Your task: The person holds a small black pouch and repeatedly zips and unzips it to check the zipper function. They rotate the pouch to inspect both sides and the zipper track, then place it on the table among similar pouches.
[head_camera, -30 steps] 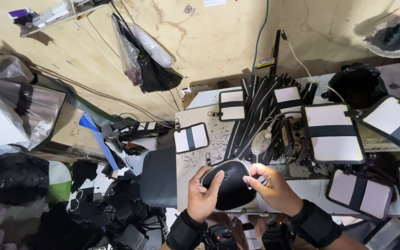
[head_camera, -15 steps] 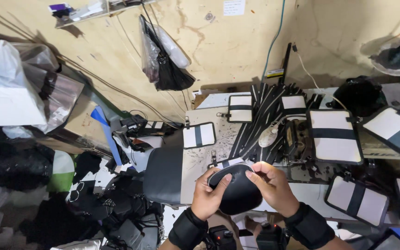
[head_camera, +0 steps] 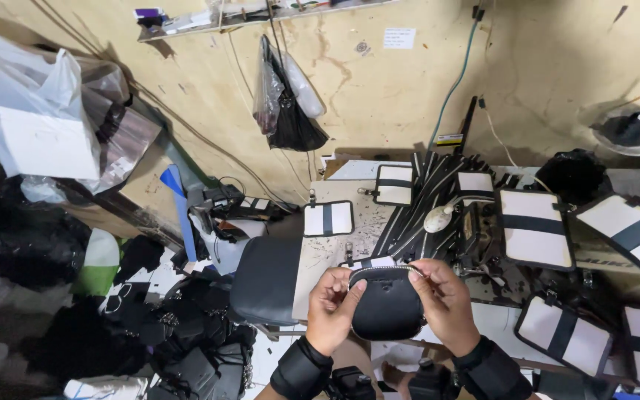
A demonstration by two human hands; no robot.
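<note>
Small black zip pouch (head_camera: 387, 305), low centre of frame, held up over the worktable's (head_camera: 320, 255) front edge. Gripped on both sides: left hand (head_camera: 332, 307) curled round its left edge, thumb across the face; right hand (head_camera: 444, 302) closed on the right edge, fingertips pinching the silver zip line along the top. Likely risks: pinch slipping off the thin zip, or pouch twisting between uneven grips and dropping toward the clutter of black pieces (head_camera: 187, 348) at lower left. White, black-striped pouches (head_camera: 533, 228) crowded at right.
</note>
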